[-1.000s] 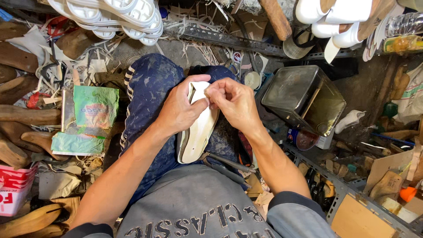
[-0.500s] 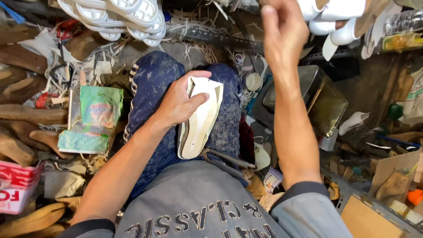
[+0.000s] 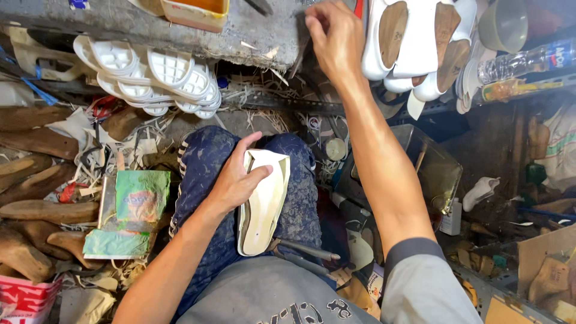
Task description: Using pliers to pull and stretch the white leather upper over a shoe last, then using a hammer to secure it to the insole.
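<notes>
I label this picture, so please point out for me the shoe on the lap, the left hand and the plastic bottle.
shoe (image 3: 264, 210): head view, middle of pale sole.
left hand (image 3: 235, 183): head view, back of hand.
bottle (image 3: 519, 61): head view, clear body.

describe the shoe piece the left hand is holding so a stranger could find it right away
Start at the knees in dark blue trousers in mid-frame. The left hand presses a cream shoe upper on the lap. Unlike the white ridged soles stacked above, it is smooth, single and lies lengthwise.
</notes>
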